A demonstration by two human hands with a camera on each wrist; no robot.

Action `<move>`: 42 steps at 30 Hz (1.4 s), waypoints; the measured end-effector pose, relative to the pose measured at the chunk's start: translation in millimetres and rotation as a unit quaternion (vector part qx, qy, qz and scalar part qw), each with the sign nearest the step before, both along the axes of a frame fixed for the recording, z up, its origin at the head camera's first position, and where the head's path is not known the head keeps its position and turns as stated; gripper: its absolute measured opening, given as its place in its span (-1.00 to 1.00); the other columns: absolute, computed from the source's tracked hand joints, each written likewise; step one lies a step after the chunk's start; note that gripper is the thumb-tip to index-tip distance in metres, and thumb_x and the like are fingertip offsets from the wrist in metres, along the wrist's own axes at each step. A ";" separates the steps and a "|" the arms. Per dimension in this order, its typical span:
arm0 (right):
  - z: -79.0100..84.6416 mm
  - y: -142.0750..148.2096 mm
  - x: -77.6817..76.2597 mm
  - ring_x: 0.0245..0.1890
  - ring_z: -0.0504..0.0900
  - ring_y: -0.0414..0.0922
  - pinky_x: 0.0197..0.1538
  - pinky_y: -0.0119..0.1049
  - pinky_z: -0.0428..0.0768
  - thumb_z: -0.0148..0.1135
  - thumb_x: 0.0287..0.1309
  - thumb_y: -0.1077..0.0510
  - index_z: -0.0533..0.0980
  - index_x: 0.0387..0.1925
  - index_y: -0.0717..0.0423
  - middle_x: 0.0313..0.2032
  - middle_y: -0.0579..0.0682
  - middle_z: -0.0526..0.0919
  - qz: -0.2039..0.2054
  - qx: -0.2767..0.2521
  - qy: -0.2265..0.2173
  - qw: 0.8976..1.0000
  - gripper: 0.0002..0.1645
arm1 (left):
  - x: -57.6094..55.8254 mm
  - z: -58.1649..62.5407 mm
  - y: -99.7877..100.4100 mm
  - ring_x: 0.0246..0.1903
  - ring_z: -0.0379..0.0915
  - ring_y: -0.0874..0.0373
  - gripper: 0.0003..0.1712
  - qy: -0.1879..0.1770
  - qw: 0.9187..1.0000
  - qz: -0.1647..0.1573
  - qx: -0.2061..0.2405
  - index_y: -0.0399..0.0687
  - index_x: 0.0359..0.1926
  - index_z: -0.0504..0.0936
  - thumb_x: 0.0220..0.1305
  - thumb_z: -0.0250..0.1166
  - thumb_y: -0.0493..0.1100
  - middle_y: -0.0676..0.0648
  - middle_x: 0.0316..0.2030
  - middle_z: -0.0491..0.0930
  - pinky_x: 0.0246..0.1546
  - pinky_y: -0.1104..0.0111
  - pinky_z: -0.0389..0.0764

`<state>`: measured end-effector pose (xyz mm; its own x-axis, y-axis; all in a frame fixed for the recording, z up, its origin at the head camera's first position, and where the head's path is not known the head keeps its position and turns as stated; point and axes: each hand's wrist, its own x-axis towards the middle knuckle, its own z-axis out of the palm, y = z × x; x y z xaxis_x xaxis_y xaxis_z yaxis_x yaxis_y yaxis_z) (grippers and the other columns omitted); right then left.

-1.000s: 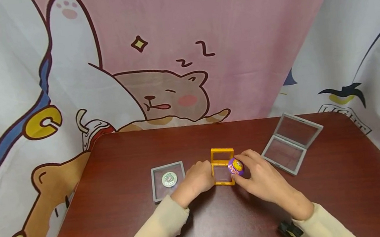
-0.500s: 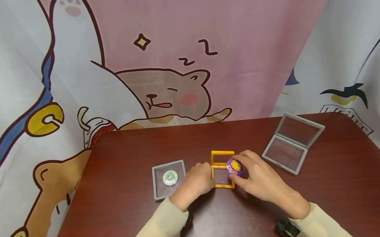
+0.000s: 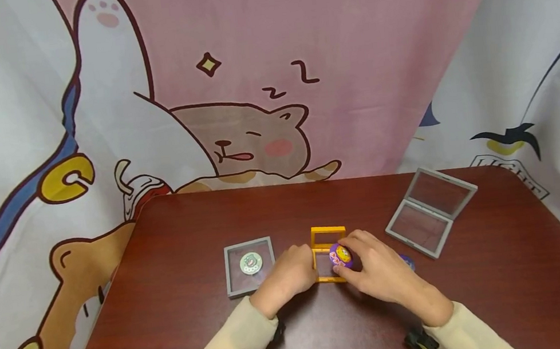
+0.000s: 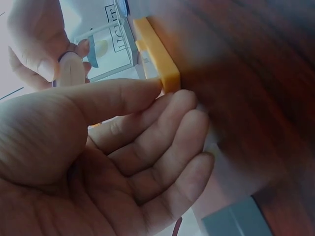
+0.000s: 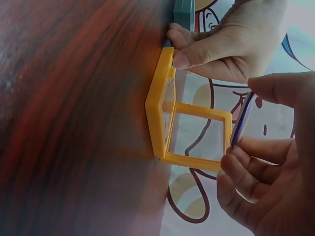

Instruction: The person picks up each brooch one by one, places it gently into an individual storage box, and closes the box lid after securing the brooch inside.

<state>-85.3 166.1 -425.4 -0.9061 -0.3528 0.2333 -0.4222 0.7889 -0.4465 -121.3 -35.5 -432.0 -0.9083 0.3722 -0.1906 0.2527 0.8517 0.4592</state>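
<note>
A small yellow hinged display frame (image 3: 328,229) with clear panes stands open on the table, its lid raised at the back. My left hand (image 3: 291,271) pinches its left edge between thumb and fingertips, the other fingers curled. In my right hand (image 3: 381,269), thumb and fingertips hold a round purple badge (image 3: 340,255) with a yellow cartoon face by its edges. The badge hangs above the right half of the frame's base. In the right wrist view the thin badge (image 5: 242,120) appears edge-on and tilted, just beside the raised lid (image 5: 194,161).
Left of my hands lies a grey frame (image 3: 228,272) holding a round pale green badge (image 3: 251,263). A larger grey frame (image 3: 418,228) lies open at the back right. A blue item (image 3: 408,262) shows partly behind my right hand. Patterned curtain (image 3: 351,74) hangs beyond the table (image 3: 186,219).
My right hand has moved the purple badge left, farther over the yellow frame. The frame has shifted slightly toward me with my left hand on it. The blue item has come into view.
</note>
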 end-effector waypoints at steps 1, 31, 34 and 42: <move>-0.3 -0.4 -0.1 -0.10 0.58 -0.19 -0.07 -0.16 0.63 0.56 0.12 -0.01 0.64 0.09 0.21 -0.04 -0.09 0.62 0.003 0.000 0.000 1.000 -0.43 | 1.1 0.4 0.2 -0.61 0.35 0.10 -0.67 -0.003 1.000 0.000 0.000 -0.06 -0.67 0.47 0.11 0.41 -0.32 -0.03 -0.64 0.46 -0.56 0.22 0.45; -24.2 -19.0 -12.8 -0.16 0.54 -0.10 -0.11 -0.18 0.62 0.61 0.02 0.07 0.65 -0.06 0.28 -0.16 0.01 0.62 0.058 0.060 -0.005 0.996 -0.49 | 0.7 -17.9 -4.5 -0.64 0.32 0.12 -0.63 0.014 1.000 -0.019 0.006 -0.03 -0.66 0.44 0.14 0.44 -0.28 0.02 -0.68 0.39 -0.59 0.22 0.44; -23.7 -19.3 -13.3 -0.16 0.55 -0.08 -0.09 -0.17 0.63 0.61 0.02 0.09 0.65 -0.09 0.28 -0.16 0.04 0.63 0.060 0.060 -0.008 0.996 -0.52 | -1.8 -24.7 -5.2 -0.64 0.31 0.15 -0.62 0.021 0.999 -0.024 0.005 0.01 -0.65 0.43 0.15 0.45 -0.23 0.05 -0.68 0.37 -0.59 0.23 0.42; -22.0 -18.7 -15.3 -0.18 0.54 -0.08 -0.08 -0.16 0.63 0.60 0.01 0.13 0.65 -0.12 0.30 -0.20 0.03 0.61 0.069 0.067 -0.015 0.995 -0.56 | -6.0 -30.0 -4.1 -0.64 0.34 0.10 -0.61 0.008 1.000 -0.021 0.011 0.01 -0.66 0.44 0.13 0.48 -0.22 0.02 -0.67 0.40 -0.59 0.20 0.44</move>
<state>-100.6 147.5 -447.4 -0.8526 -0.5010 0.1488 -0.5188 0.7773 -0.3558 -127.2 -39.6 -462.0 -0.8945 0.4142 -0.1683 0.2954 0.8301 0.4729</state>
